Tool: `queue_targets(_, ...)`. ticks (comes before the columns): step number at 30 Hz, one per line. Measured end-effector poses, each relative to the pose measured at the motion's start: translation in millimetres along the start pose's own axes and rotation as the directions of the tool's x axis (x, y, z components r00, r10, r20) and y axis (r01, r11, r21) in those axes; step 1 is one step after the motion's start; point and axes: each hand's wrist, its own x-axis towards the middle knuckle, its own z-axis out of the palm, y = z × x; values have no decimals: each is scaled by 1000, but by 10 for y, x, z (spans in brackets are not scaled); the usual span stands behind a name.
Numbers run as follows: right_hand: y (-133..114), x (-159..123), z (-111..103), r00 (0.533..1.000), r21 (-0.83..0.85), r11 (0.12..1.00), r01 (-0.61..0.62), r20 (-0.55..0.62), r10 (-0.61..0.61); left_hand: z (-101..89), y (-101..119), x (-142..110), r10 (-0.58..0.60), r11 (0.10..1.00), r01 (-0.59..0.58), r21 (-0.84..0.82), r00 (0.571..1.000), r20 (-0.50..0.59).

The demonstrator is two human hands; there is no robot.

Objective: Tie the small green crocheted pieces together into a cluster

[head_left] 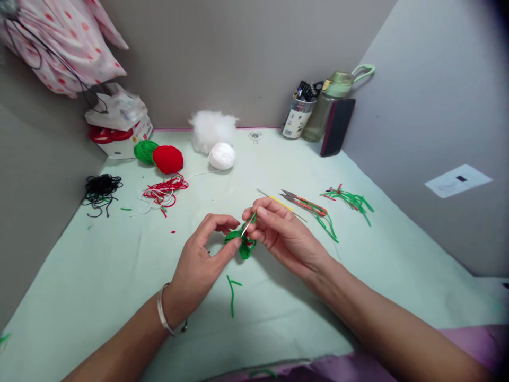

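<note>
A small green crocheted piece with some red and white in it is held between both hands, low over the table. My left hand is closed, pinching it between thumb and fingers. A thin sewing needle slants across the front of the piece. The thumb and index finger of my right hand pinch the needle's upper end, while the other fingers curl beside the crochet. Part of the piece is hidden behind my fingers. Short green yarn scraps lie just below my hands.
Thread snips and a yellow-handled crochet hook lie beyond my right hand. Yarn scraps sit further right. Red, green and white yarn balls stand at the back, near a phone and a bottle.
</note>
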Motion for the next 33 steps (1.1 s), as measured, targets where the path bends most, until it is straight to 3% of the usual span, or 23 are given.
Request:
queue_targets(6, 50, 2, 28, 1000, 0, 1000, -20, -3, 20, 28, -45, -17, 217, 949, -204, 240, 976, -29)
queue_targets(13, 74, -8, 43, 996, 42, 996, -84, 17, 84, 30, -59, 11, 273, 895, -254, 367, 962, 0)
queue_targets(17, 61, -26, 62, 994, 12, 995, -103, 38, 103, 36, -47, 29, 292, 906, -284, 313, 956, 21)
queue_targets(19, 42, -29, 51, 996, 0, 997, -78, 44, 78, 33, -39, 33, 220, 950, -220, 222, 975, 27)
queue_targets(22, 4, -17, 16, 1000, -10, 1000, -14, 24, 15, 0, -18, 37, 1, 1000, -1, -5, 997, 82)
queue_targets(25, -20, 3, -15, 1000, -9, 1000, 22, -21, -22, -63, 11, 39, -134, 949, 189, -253, 967, 219)
queue_targets(28, -19, 16, -24, 1000, 3, 1000, 10, -29, -10, -112, 29, 42, -218, 841, 338, -422, 926, 307)
queue_targets(31, -6, 20, -21, 1000, 7, 1000, -18, -16, 18, -115, 6, 53, -246, 793, 391, -467, 907, 340)
queue_targets(33, 4, 22, -22, 999, 3, 1000, -30, -18, 30, -98, -33, 61, -195, 863, 312, -398, 931, 308)
